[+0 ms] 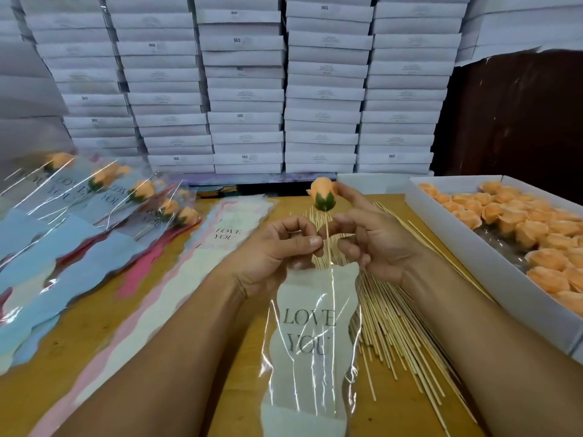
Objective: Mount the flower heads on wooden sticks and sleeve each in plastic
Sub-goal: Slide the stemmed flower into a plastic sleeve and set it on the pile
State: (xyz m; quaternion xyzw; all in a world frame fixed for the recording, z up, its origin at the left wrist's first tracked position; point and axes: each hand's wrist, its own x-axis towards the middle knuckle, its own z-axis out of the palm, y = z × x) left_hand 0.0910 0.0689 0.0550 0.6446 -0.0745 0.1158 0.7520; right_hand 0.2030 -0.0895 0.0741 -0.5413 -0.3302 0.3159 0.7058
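Pinching stick (328, 234) below flower head (322, 193), left hand (277, 250), right hand (372, 241) loosely curled beside

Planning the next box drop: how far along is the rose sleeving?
Done: several sleeved roses piled at the left. In hand: the left hand pinches a mounted rose's stick entering a "LOVE YOU" sleeve; the right hand steadies it. Left: a box of flower heads, loose sticks.

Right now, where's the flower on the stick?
Head view, centre: the flower head stands above both hands, its stick pinched by the left hand, above the sleeve.
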